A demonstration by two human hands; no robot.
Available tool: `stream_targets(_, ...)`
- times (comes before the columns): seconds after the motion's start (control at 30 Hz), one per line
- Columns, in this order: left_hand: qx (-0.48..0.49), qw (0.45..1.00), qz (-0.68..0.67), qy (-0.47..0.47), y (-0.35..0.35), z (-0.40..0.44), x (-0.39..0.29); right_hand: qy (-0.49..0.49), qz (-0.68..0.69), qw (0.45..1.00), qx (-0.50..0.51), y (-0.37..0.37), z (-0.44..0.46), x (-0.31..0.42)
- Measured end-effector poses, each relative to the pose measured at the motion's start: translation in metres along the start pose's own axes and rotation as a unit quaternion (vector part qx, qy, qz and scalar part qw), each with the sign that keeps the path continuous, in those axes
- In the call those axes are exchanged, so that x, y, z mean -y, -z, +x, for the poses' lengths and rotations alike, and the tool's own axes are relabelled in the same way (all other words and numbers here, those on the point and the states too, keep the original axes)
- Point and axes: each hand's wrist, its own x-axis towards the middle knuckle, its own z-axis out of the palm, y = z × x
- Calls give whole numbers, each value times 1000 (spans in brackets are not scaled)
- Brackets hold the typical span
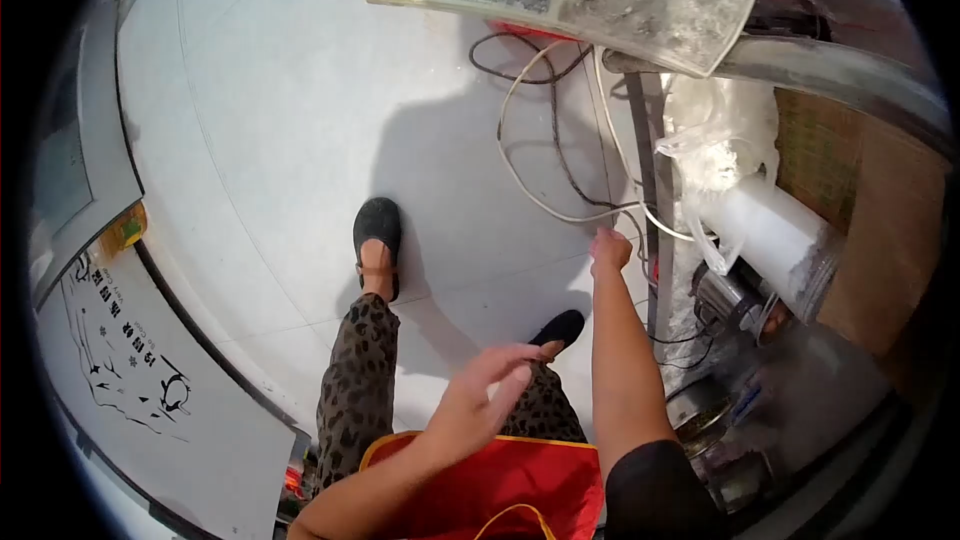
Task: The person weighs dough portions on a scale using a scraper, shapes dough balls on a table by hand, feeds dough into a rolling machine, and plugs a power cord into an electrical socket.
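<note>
My left hand (pixel 480 395) hangs in front of the red apron (pixel 490 490), palm turned inward, its fingers stretched out and the thumb apart. It holds nothing that I can see. Farther forward on the right, my right hand (pixel 610 251) is closed with curled fingers, close to the rack's upright post (pixel 652 180). What it holds, if anything, is hidden. Just beyond it, a white cable (pixel 560 212) and a dark cable (pixel 556 130) hang in loops.
A scale (pixel 560 0) with a lit green display juts out at the top. Shelves on the right carry a white plastic bag (pixel 720 150), a white roll (pixel 775 235), a cardboard box (pixel 890 230) and metal pots (pixel 700 410). A white printed cabinet (pixel 190 420) stands at left.
</note>
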Motion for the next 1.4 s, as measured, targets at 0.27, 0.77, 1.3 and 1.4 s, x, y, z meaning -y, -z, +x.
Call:
stream_targets(0.27, -1, 1000, 16, 12, 5, -1, 0, -91, 97, 991, 16, -23, -10, 38)
stream_targets(0.77, -79, 973, 165, -139, -5, 7, 21, -28, 245, 957, 153, 98, -305, 89)
stream_targets(1.3, -62, 990, 50, 114, 6, 15, 23, 319, 45, 930, 179, 193, -431, 148)
stream_targets(1.4, -83, 979, -123, 143, 15, 15, 14, 391, 52, 897, 199, 219, -443, 179)
